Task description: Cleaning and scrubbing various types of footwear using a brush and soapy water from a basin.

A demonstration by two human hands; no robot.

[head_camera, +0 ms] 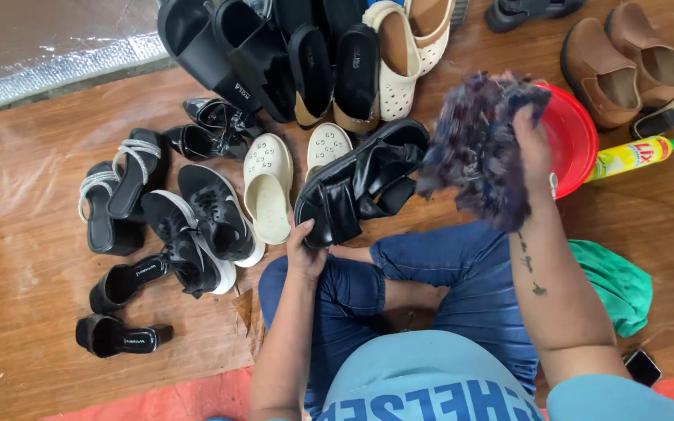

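Observation:
I sit cross-legged on a wooden floor in blue jeans. My left hand [304,251] grips the heel end of a black strappy sandal [362,181], held tilted above my knees. Raised beside the sandal's toe, my right hand [532,148] clutches a fluffy dark purple-blue cloth [477,148]. The cloth hangs close to the sandal; I cannot tell whether they touch.
Many shoes lie on the floor ahead: cream clogs [268,187], black sneakers [200,226], black heels [122,284], brown shoes [618,62]. A red basin [572,140], a yellow bottle [633,156], a green cloth [618,284] and a phone [643,366] lie to my right.

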